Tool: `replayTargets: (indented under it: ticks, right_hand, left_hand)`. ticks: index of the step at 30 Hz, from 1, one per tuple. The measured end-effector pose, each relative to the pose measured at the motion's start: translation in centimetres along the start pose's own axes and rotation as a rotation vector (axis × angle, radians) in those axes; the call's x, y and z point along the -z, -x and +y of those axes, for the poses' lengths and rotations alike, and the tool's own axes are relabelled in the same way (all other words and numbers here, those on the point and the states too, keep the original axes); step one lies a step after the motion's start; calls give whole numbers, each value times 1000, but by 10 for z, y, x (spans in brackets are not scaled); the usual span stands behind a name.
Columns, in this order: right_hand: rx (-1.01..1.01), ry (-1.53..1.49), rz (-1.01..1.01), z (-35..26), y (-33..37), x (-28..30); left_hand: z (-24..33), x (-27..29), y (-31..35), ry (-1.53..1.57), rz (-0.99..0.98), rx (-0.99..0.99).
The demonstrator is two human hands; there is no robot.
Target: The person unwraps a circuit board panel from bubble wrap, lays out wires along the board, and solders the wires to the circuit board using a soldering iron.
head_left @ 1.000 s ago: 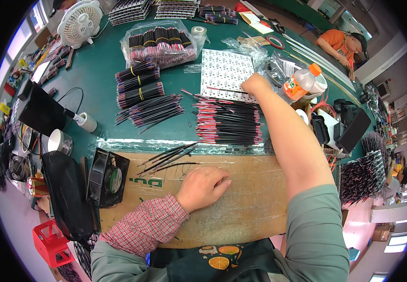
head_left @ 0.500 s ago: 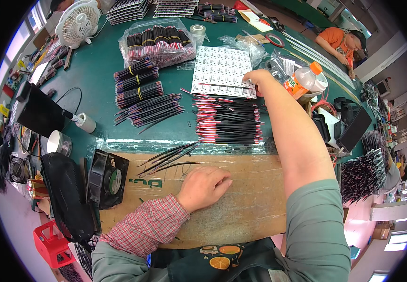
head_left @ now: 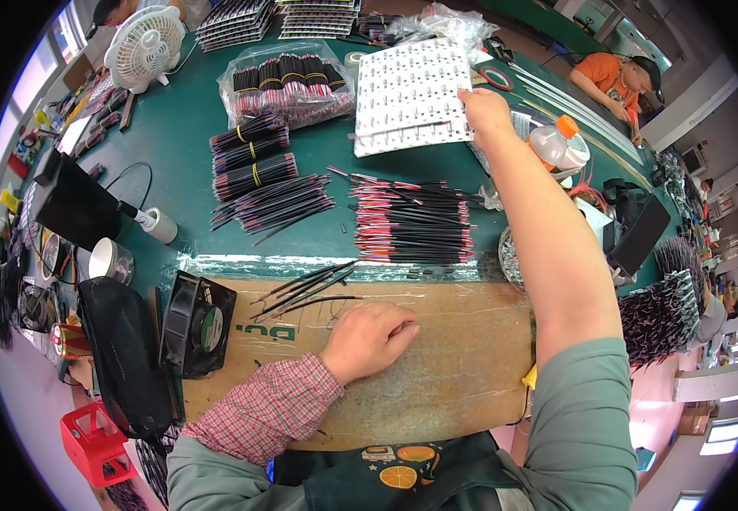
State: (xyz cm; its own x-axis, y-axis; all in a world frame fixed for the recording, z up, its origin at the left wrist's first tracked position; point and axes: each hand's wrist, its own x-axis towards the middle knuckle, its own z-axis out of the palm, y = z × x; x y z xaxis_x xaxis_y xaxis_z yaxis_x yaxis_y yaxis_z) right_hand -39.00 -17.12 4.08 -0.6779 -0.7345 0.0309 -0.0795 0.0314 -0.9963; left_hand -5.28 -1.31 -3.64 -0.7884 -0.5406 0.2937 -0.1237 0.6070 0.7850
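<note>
Your hands are well apart. Right hand (head_left: 486, 115) pinches the white circuit-board panel (head_left: 411, 89) by its right edge; panel now sits tilted, farther off than half a second ago, green table (head_left: 183, 157) showing between it and the black-and-red wires (head_left: 416, 223). Your left hand (head_left: 371, 341) rests unmoved on cardboard (head_left: 454, 375), fingers curled; cannot tell whether it grips anything.

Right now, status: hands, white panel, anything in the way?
Right hand grips white panel by right edge. Left hand rests on cardboard. Panel tilted, beyond wire pile. Orange-capped bottle near right hand.
</note>
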Motion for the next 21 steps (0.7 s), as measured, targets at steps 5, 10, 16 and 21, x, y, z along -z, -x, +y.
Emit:
replayTargets:
  ticks: [5, 10, 16, 21]
  right_hand:
    - [152, 276, 70, -15, 2, 7]
    - [407, 535, 162, -28, 23, 15]
    - [523, 586, 241, -59, 61, 23]
    - [593, 520, 244, -87, 84, 30]
  left_hand:
    - [1, 0, -1, 14, 4, 4]
    - [2, 0, 2, 0, -51, 70]
    - [4, -1, 2, -5, 11, 28]
    - [4, 0, 6, 2, 38, 31]
